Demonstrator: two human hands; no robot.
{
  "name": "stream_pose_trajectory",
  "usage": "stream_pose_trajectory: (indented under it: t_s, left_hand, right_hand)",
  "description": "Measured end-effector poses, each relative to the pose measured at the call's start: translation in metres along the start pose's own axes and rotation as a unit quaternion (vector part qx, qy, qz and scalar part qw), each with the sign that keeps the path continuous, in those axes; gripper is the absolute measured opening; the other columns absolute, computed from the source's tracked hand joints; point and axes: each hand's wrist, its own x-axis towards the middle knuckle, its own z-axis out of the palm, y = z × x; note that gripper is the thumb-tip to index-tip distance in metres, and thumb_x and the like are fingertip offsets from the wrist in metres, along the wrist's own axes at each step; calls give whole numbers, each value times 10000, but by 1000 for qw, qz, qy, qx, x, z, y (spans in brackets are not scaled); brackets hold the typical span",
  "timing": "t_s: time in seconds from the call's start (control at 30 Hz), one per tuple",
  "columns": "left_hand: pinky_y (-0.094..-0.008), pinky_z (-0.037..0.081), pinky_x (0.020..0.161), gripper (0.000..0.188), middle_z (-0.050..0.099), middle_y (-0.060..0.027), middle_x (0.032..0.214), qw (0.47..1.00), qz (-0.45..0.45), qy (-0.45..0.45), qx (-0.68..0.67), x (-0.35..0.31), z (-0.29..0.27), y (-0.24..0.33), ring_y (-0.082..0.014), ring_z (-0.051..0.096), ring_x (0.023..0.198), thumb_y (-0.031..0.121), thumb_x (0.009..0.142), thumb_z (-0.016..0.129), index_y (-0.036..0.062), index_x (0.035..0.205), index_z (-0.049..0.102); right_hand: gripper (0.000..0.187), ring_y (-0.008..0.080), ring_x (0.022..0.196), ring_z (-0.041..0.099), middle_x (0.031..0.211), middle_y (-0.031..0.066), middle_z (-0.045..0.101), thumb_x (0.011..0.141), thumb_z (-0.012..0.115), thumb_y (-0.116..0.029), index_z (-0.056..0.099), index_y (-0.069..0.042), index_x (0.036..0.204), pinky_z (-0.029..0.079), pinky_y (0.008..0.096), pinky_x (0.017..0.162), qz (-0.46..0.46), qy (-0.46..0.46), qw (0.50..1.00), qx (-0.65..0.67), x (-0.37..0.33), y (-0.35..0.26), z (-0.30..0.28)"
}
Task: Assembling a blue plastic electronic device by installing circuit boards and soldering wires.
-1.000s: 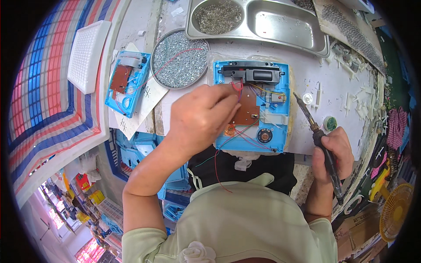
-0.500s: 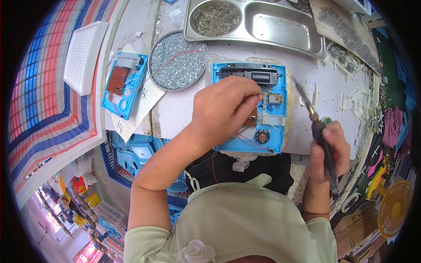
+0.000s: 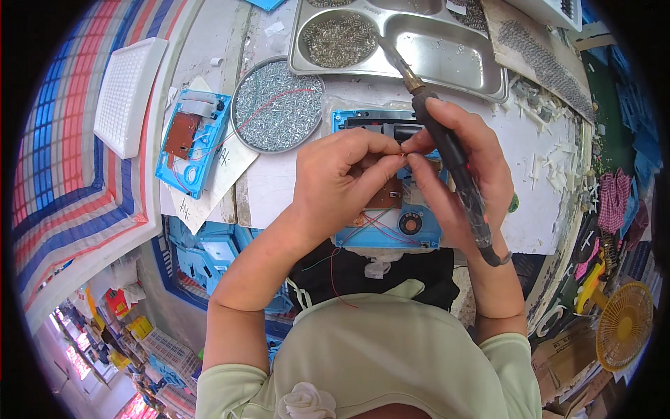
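Note:
My left hand [image 3: 335, 174] pinches a thin wire [image 3: 403, 154] between thumb and fingertips, above an open blue plastic case [image 3: 391, 240]. The thumb and forefinger of my right hand [image 3: 483, 150] meet the left fingertips at that wire. In the same hand lies a soldering iron [image 3: 452, 143] with a black handle, its metal tip pointing up and left, away from the case. Inside the case are a brown circuit board [image 3: 384, 195], a small round speaker [image 3: 410, 223] and loose red and green wires. My hands cover the case's middle and much of its right side.
A round dish of small metal screws [image 3: 269, 115] stands left of the case. Behind is a steel compartment tray [image 3: 398, 75] with small metal parts. Another blue case [image 3: 209, 153] lies at the left, near a white perforated block [image 3: 130, 98]. White plastic bits [image 3: 555, 164] litter the right.
My right hand has come in from the right to meet the left fingertips, swinging the soldering iron's tip up and left over the tray. My left hand stays over the case, still pinching.

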Motion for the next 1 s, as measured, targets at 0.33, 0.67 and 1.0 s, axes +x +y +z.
stream_pose_trajectory:
  t_s: [0.33, 0.67, 1.0]
  left_hand:
    - [-315, 509, 607, 101, 669, -83, 866, 999, 42, 26, 9, -4, 2, -8, -206, 642, 694, 29, 823, 781, 27, 915, 740]
    - [-334, 509, 637, 77, 513, -89, 975, 994, 7, 28, 105, -2, -1, 0, -203, 575, 716, 41, 759, 783, 30, 784, 711]
    - [-336, 514, 618, 119, 515, -102, 932, 994, -21, 24, 103, 0, 7, -4, -225, 582, 745, 39, 753, 750, -3, 730, 640]
  right_hand:
    - [531, 228, 829, 690, 1008, 114, 696, 781, 750, 99, 668, -95, 1268, 559, 296, 735, -19, 43, 998, -48, -1, 3, 8]
    - [443, 191, 780, 643, 943, 100, 681, 792, 746, 82, 684, -33, 1216, 508, 279, 711, -32, 103, 991, -73, -10, 5, -18]
    - [276, 215, 529, 518, 666, 66, 591, 793, 788, -53, 702, -34, 1055, 385, 328, 490, -94, -15, 990, -109, -37, -11, -49]
